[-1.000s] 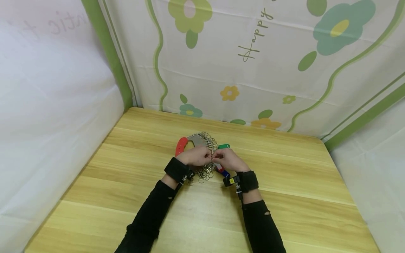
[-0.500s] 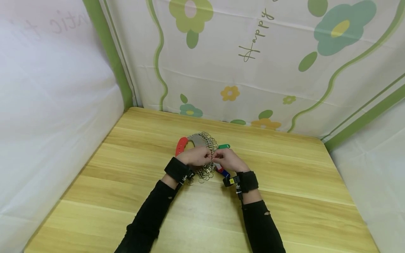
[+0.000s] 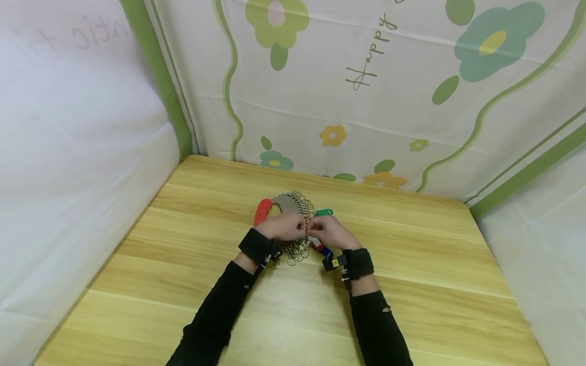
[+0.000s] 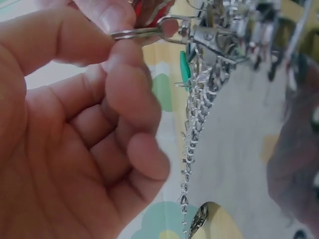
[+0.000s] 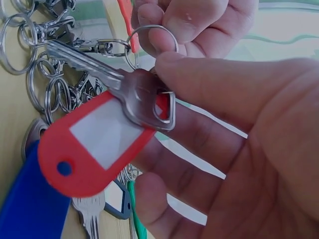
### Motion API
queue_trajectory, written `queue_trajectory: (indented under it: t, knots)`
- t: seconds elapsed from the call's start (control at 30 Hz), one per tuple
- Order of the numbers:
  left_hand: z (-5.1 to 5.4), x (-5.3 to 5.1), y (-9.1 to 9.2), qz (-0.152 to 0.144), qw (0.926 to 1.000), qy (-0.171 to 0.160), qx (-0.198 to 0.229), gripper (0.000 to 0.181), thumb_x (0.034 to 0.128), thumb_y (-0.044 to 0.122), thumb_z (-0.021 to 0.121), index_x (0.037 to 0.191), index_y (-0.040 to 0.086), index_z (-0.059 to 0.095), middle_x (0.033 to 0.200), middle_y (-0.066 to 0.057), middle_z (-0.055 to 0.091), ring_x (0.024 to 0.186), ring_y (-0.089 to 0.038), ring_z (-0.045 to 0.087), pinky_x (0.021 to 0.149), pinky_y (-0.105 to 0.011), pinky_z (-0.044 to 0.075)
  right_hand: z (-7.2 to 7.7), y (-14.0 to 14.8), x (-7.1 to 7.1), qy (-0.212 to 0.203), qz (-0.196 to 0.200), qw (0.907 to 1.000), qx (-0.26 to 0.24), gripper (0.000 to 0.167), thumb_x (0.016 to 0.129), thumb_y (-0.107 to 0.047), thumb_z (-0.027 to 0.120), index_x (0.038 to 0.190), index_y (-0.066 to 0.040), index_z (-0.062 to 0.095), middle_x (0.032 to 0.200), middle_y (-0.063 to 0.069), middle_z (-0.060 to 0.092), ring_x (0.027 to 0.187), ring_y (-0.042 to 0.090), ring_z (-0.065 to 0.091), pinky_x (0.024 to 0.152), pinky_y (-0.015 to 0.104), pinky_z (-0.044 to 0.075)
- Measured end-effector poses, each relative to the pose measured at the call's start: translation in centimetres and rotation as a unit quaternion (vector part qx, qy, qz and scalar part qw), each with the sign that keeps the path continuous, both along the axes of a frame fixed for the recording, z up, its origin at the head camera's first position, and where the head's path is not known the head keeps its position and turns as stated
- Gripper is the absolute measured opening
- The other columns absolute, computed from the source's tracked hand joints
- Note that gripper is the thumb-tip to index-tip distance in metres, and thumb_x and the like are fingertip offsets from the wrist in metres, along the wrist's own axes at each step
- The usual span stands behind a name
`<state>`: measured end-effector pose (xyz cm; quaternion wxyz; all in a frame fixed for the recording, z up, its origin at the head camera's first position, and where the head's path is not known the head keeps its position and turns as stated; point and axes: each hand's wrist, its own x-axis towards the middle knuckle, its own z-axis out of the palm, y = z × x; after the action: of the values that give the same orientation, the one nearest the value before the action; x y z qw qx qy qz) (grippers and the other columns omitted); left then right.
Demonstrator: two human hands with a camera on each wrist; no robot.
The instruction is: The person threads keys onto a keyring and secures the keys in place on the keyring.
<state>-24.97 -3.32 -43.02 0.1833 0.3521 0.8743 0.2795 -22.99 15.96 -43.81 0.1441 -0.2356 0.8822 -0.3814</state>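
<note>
In the head view my left hand (image 3: 285,226) and right hand (image 3: 333,233) meet fingertip to fingertip over a cluster of metal clasps and rings (image 3: 303,202). My left thumb and forefinger pinch a split key ring (image 4: 137,33), which is linked to a swivel clasp (image 4: 209,38). Up against the same ring, my right thumb and fingers pinch a silver key (image 5: 92,64) with a red key tag (image 5: 107,137) beside it. Whether the key hangs on the ring is hidden by the fingertips.
The clasps line a curved grey band (image 3: 287,205) with a red end piece (image 3: 262,210). A green tag (image 3: 324,212) and a blue tag (image 5: 35,194) lie by the right hand on the wooden table (image 3: 293,315). A patterned curtain (image 3: 293,96) stands behind.
</note>
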Motion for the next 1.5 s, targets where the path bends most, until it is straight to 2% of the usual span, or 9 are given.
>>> queue_trajectory:
  t: [0.17, 0.43, 0.6, 0.83, 1.13, 1.5]
  knots:
    - [-0.19, 0.04, 0.19, 0.013, 0.9997, 0.019, -0.004, 0.027, 0.0851, 0.009, 0.056, 0.061, 0.016, 0.044, 0.055, 0.005, 0.031, 0.047, -0.010, 0.026, 0.053, -0.023, 0.027, 0.06, -0.07, 0.06, 0.000, 0.003, 1.0000, 0.001, 0.007, 0.093, -0.014, 0.062, 0.089, -0.015, 0.067, 0.090, -0.001, 0.063, 0.079, 0.020, 0.061, 0.066, 0.031, 0.049]
    - [-0.21, 0.14, 0.43, 0.037, 0.9972, 0.064, -0.014, 0.029, 0.0820, 0.010, 0.057, 0.058, 0.017, 0.042, 0.052, 0.006, 0.028, 0.046, -0.008, 0.022, 0.050, -0.022, 0.023, 0.59, -0.03, 0.34, -0.006, -0.035, 0.9994, 0.003, 0.009, 0.093, -0.013, 0.061, 0.088, -0.011, 0.068, 0.079, 0.005, 0.066, 0.058, 0.018, 0.056, 0.057, 0.030, 0.046]
    - [-0.14, 0.18, 0.49, 0.050, 0.9952, 0.082, -0.019, 0.028, 0.0799, 0.009, 0.057, 0.058, 0.016, 0.041, 0.053, 0.006, 0.027, 0.047, -0.008, 0.022, 0.050, -0.022, 0.022, 0.68, -0.05, 0.44, -0.025, -0.034, 0.9991, -0.008, 0.007, 0.091, -0.011, 0.062, 0.087, -0.010, 0.067, 0.075, 0.003, 0.065, 0.061, 0.021, 0.059, 0.058, 0.030, 0.048]
    - [0.18, 0.33, 0.60, 0.062, 0.9921, 0.104, -0.034, 0.028, 0.0793, 0.009, 0.057, 0.058, 0.017, 0.041, 0.053, 0.006, 0.027, 0.047, -0.009, 0.023, 0.049, -0.022, 0.022, 0.44, -0.41, 0.36, -0.014, -0.038, 0.9991, -0.010, 0.010, 0.093, -0.014, 0.060, 0.086, -0.011, 0.066, 0.077, 0.001, 0.065, 0.061, 0.017, 0.058, 0.059, 0.030, 0.047]
    - [0.47, 0.63, 0.77, 0.071, 0.9903, 0.110, -0.048, 0.027, 0.0794, 0.011, 0.059, 0.059, 0.016, 0.042, 0.053, 0.006, 0.028, 0.046, -0.009, 0.025, 0.048, -0.022, 0.023, 0.54, -0.75, 0.43, -0.011, -0.054, 0.9985, -0.008, 0.011, 0.092, -0.012, 0.060, 0.083, -0.009, 0.065, 0.078, 0.005, 0.065, 0.056, 0.015, 0.052, 0.057, 0.028, 0.044]
    - [0.47, 0.81, 0.98, 0.077, 0.9879, 0.115, -0.069, 0.028, 0.0821, 0.015, 0.060, 0.060, 0.016, 0.043, 0.052, 0.005, 0.028, 0.044, -0.009, 0.025, 0.047, -0.023, 0.023, 0.59, -0.97, 0.49, 0.003, -0.051, 0.9987, -0.002, 0.012, 0.092, -0.010, 0.061, 0.080, -0.009, 0.063, 0.075, 0.001, 0.063, 0.053, 0.013, 0.049, 0.056, 0.027, 0.043]
